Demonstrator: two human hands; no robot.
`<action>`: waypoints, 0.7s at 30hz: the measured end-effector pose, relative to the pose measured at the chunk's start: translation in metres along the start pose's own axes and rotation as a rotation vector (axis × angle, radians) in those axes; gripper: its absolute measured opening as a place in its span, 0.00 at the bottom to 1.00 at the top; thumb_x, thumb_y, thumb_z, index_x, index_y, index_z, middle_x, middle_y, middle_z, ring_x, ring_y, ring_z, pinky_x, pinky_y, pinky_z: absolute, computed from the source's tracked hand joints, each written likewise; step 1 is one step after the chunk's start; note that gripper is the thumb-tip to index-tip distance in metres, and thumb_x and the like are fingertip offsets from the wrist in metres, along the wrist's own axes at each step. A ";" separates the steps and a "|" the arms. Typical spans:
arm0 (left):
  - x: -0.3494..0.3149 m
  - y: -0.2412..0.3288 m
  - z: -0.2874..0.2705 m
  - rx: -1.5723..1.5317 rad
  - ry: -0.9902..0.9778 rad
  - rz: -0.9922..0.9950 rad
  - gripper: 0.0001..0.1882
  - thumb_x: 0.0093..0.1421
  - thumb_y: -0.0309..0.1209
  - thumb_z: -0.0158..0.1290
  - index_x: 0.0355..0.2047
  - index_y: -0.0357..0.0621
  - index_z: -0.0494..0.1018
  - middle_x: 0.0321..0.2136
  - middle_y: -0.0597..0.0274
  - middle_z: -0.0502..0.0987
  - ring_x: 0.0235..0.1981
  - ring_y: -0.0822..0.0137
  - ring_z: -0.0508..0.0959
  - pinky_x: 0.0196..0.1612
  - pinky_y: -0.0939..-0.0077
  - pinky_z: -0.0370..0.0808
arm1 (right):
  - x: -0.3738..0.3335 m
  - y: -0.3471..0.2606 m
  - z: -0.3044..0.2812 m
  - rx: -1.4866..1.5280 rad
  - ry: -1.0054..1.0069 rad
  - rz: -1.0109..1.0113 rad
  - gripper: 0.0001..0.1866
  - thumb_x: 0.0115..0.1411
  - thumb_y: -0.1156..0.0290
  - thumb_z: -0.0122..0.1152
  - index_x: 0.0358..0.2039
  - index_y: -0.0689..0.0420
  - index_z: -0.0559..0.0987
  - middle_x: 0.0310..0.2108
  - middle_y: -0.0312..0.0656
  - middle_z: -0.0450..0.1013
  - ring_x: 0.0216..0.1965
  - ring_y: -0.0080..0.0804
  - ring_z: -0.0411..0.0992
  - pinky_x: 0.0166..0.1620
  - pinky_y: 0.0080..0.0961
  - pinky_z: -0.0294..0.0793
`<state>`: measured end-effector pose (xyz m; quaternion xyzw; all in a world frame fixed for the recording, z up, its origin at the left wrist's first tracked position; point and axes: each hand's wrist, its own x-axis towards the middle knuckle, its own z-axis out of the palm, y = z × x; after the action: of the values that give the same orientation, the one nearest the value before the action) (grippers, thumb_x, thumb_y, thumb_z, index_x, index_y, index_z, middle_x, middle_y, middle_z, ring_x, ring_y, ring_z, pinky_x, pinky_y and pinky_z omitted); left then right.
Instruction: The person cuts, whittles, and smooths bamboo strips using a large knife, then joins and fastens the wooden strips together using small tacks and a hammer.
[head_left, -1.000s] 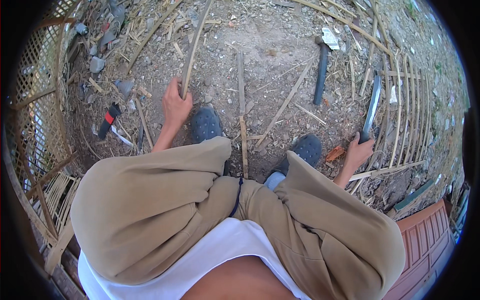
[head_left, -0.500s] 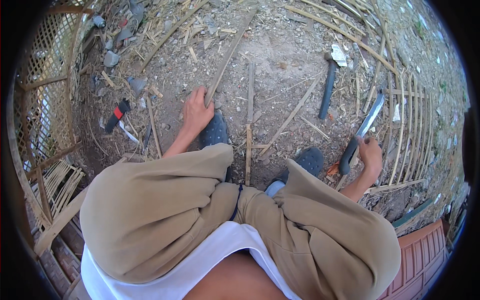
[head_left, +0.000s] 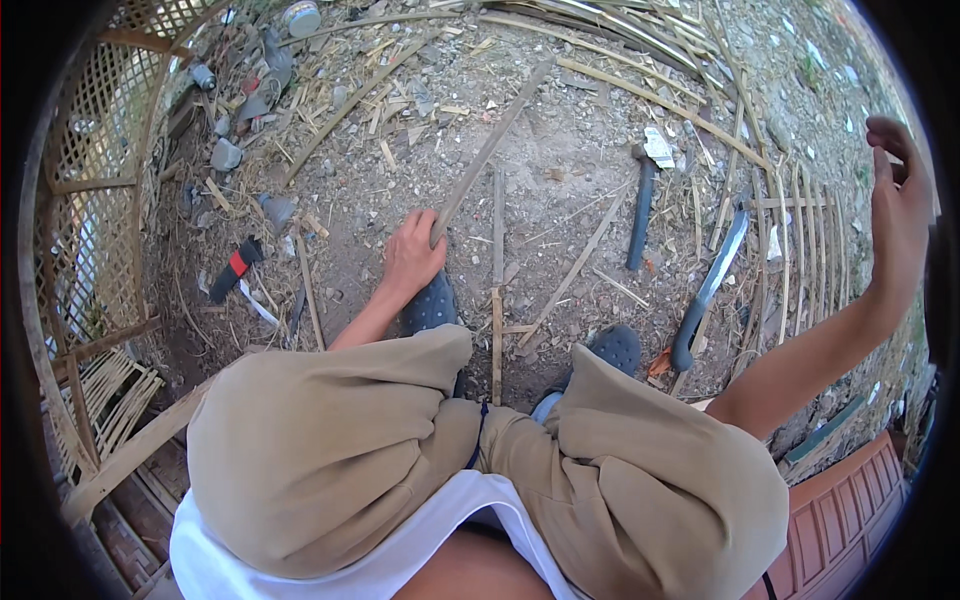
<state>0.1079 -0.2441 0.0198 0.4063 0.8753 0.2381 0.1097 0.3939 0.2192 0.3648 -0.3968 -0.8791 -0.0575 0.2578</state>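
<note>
My left hand [head_left: 414, 254] is closed round the near end of a long, flat wooden strip [head_left: 492, 148], just beyond the toe of my left clog [head_left: 430, 305]. The strip slants away to the upper right. On the far right my right hand [head_left: 897, 205] is raised off the ground, its fingers loosely bent and apart, with nothing visible in it. A long knife [head_left: 715, 282] with a dark handle lies on the dirt beyond my right knee. Left of it rests a dark-handled hammer [head_left: 643, 212], its head partly under a pale scrap [head_left: 659, 148].
Thin wooden strips [head_left: 585, 262] lie between and beyond my feet. A slatted bamboo frame [head_left: 800, 250] is at the right, longer bamboo strips [head_left: 660, 90] at the far side. To the left are a black-and-red tool [head_left: 238, 265], litter, and a lattice panel [head_left: 95, 130].
My right hand has left the long knife's handle and swung up to the right, leaving the knife on the ground. My left hand still holds the strip. The view has shifted slightly.
</note>
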 end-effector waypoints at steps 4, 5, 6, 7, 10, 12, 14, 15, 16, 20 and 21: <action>0.008 0.001 0.000 -0.033 -0.009 0.033 0.18 0.59 0.29 0.62 0.49 0.40 0.73 0.43 0.45 0.76 0.40 0.37 0.82 0.42 0.44 0.80 | 0.040 -0.107 -0.006 -0.032 -0.080 -0.431 0.12 0.71 0.79 0.54 0.49 0.57 0.82 0.46 0.45 0.82 0.44 0.42 0.80 0.50 0.36 0.78; 0.002 -0.003 -0.007 -0.020 -0.004 0.021 0.19 0.59 0.29 0.62 0.49 0.39 0.73 0.43 0.45 0.76 0.40 0.37 0.82 0.42 0.44 0.80 | 0.042 -0.129 0.014 0.000 -0.172 -0.505 0.10 0.68 0.80 0.56 0.46 0.59 0.82 0.44 0.47 0.82 0.43 0.45 0.81 0.48 0.39 0.79; 0.000 -0.004 -0.010 -0.029 -0.004 0.026 0.19 0.59 0.29 0.63 0.49 0.39 0.73 0.43 0.45 0.76 0.40 0.37 0.82 0.42 0.44 0.80 | 0.040 -0.146 0.030 0.001 -0.267 -0.573 0.08 0.65 0.80 0.58 0.44 0.61 0.81 0.41 0.49 0.81 0.42 0.49 0.81 0.46 0.42 0.81; -0.002 -0.004 -0.014 -0.032 0.003 0.029 0.19 0.59 0.29 0.63 0.49 0.39 0.73 0.43 0.45 0.76 0.40 0.38 0.82 0.41 0.44 0.80 | 0.037 -0.160 0.044 -0.061 -0.459 -0.596 0.07 0.65 0.80 0.57 0.42 0.61 0.80 0.39 0.49 0.80 0.41 0.50 0.81 0.46 0.44 0.80; -0.005 -0.002 -0.021 -0.058 0.009 0.039 0.19 0.58 0.29 0.63 0.49 0.39 0.73 0.43 0.46 0.76 0.40 0.38 0.82 0.41 0.44 0.80 | 0.015 -0.159 0.094 -0.291 -0.935 -0.837 0.09 0.61 0.78 0.59 0.41 0.59 0.82 0.36 0.48 0.82 0.41 0.49 0.83 0.44 0.46 0.82; -0.006 -0.001 -0.024 -0.077 -0.002 0.037 0.18 0.58 0.29 0.62 0.48 0.40 0.73 0.42 0.46 0.76 0.40 0.38 0.82 0.41 0.44 0.80 | -0.020 -0.127 0.114 -0.433 -1.120 -1.039 0.06 0.60 0.72 0.65 0.35 0.54 0.87 0.36 0.45 0.85 0.40 0.43 0.86 0.38 0.42 0.82; -0.013 0.003 -0.032 -0.084 -0.036 0.019 0.18 0.58 0.29 0.62 0.47 0.40 0.72 0.42 0.47 0.76 0.40 0.39 0.82 0.40 0.43 0.80 | -0.041 -0.120 0.125 -0.653 -1.595 -1.127 0.12 0.56 0.68 0.66 0.40 0.54 0.90 0.37 0.40 0.86 0.41 0.43 0.85 0.40 0.45 0.80; -0.008 0.003 -0.039 -0.085 -0.044 0.010 0.18 0.58 0.29 0.62 0.47 0.40 0.72 0.42 0.48 0.76 0.40 0.39 0.82 0.40 0.43 0.80 | -0.060 -0.110 0.144 -0.684 -1.749 -1.068 0.13 0.56 0.66 0.66 0.39 0.54 0.90 0.40 0.43 0.86 0.42 0.43 0.85 0.40 0.47 0.81; -0.008 0.003 -0.048 -0.077 -0.038 0.035 0.18 0.58 0.29 0.62 0.47 0.40 0.72 0.42 0.48 0.76 0.40 0.39 0.82 0.40 0.43 0.80 | -0.072 -0.117 0.156 -0.671 -1.901 -1.036 0.13 0.59 0.65 0.64 0.40 0.54 0.90 0.42 0.45 0.85 0.45 0.45 0.84 0.41 0.47 0.81; -0.009 0.010 -0.086 -0.080 -0.120 0.119 0.18 0.57 0.29 0.62 0.47 0.41 0.72 0.42 0.48 0.75 0.40 0.41 0.81 0.40 0.45 0.79 | -0.102 -0.083 0.191 -0.106 -1.583 -0.854 0.15 0.65 0.63 0.60 0.48 0.53 0.86 0.44 0.51 0.85 0.46 0.51 0.84 0.47 0.49 0.83; -0.014 0.011 -0.108 -0.068 -0.169 0.143 0.19 0.57 0.29 0.62 0.47 0.40 0.72 0.41 0.48 0.75 0.39 0.41 0.81 0.39 0.46 0.79 | -0.104 -0.085 0.195 -0.094 -1.501 -0.834 0.15 0.65 0.64 0.61 0.48 0.53 0.86 0.44 0.52 0.84 0.46 0.51 0.84 0.48 0.49 0.84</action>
<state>0.0822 -0.2839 0.1180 0.4822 0.8233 0.2398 0.1795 0.3104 0.1518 0.1535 0.0151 -0.8876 0.0938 -0.4508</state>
